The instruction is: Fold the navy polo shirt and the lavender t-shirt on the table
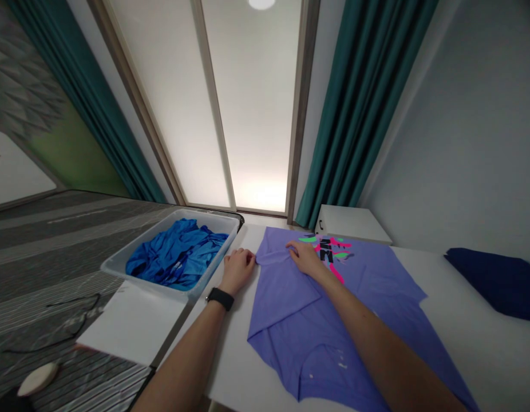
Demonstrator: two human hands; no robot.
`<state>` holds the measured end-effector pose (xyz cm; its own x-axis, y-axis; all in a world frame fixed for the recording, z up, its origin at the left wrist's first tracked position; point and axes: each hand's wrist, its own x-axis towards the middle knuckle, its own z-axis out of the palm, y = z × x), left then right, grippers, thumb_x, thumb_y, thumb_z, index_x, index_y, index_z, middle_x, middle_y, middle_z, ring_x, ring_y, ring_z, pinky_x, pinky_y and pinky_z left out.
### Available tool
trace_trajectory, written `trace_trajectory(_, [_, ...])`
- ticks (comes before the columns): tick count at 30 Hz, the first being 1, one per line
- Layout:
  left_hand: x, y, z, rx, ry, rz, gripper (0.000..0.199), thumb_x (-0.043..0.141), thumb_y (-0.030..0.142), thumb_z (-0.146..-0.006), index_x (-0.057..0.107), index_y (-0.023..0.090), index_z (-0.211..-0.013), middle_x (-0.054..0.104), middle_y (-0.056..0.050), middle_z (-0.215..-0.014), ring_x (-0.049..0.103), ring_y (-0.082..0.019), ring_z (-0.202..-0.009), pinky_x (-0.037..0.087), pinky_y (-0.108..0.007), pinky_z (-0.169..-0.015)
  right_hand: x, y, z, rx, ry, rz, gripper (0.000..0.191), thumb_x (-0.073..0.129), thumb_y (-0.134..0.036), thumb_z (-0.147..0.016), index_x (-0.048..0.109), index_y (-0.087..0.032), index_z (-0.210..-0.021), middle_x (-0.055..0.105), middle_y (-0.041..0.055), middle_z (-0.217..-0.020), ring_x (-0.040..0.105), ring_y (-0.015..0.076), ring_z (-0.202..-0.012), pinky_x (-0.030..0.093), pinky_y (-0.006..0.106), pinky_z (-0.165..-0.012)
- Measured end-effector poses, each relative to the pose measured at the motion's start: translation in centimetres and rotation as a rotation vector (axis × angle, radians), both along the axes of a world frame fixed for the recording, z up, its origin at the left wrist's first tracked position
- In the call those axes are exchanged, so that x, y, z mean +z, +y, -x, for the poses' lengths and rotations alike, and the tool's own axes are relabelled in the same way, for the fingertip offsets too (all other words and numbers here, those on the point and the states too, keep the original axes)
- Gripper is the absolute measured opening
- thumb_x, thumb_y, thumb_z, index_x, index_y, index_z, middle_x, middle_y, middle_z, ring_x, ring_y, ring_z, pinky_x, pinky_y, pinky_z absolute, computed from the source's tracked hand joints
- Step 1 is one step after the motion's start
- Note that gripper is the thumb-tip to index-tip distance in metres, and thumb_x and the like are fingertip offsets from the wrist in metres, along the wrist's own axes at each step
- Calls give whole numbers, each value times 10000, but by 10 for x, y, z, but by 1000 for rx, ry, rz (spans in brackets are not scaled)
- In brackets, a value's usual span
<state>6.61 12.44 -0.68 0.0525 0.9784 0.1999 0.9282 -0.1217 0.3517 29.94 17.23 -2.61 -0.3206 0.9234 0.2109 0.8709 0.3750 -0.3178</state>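
A purple T-shirt (286,303) lies spread on the white table, its neckline towards me and its left side partly folded over. Pink, green and black print shows near its far edge. My left hand (239,268), with a dark watch on the wrist, pinches the shirt's left edge between thumb and fingers. Further right, my right hand (307,258) has its fingers closed on a fold of the same fabric, beside the print. The right forearm crosses over the shirt and hides part of it.
Left of the table stands a translucent plastic tub (119,266) with crumpled blue clothing (179,252) inside. A folded navy cloth (497,280) lies at the table's right. Behind are a white cabinet (355,220), teal curtains (359,114) and a frosted glass door (256,114).
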Motion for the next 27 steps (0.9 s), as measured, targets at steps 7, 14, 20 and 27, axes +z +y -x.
trace_trajectory(7, [-1,-2,-2,4,95,-66,232,458,272,-941,663,181,-881,667,-85,-972,565,-264,-997,377,-389,-839,4,-2,-1,5,-31,19,295,447,-203,-947,629,-194,-1178,726,67,-931,642,216,-921,361,337,-897])
trace_trajectory(14, [-3,-2,-3,19,77,-64,230,473,287,-931,659,185,-845,664,-82,-947,569,-272,-983,394,-408,-835,14,-3,-5,34,-45,20,353,390,-165,-949,615,-215,-1217,724,54,-1022,645,193,-969,380,319,-909])
trace_trajectory(20, [0,-4,0,6,28,-145,204,464,246,-926,658,182,-919,667,-89,-940,582,-274,-982,427,-426,-852,13,-7,-3,32,-126,31,329,426,-197,-954,608,-208,-1228,716,84,-1098,632,222,-1054,375,339,-942])
trace_trajectory(27, [3,-28,-29,-417,15,-266,439,449,264,-942,486,168,-1369,544,-122,-1361,491,-253,-1252,401,-418,-1063,14,-5,-5,-4,-132,7,331,427,-210,-965,574,-203,-1261,688,87,-1184,601,225,-1131,368,336,-963])
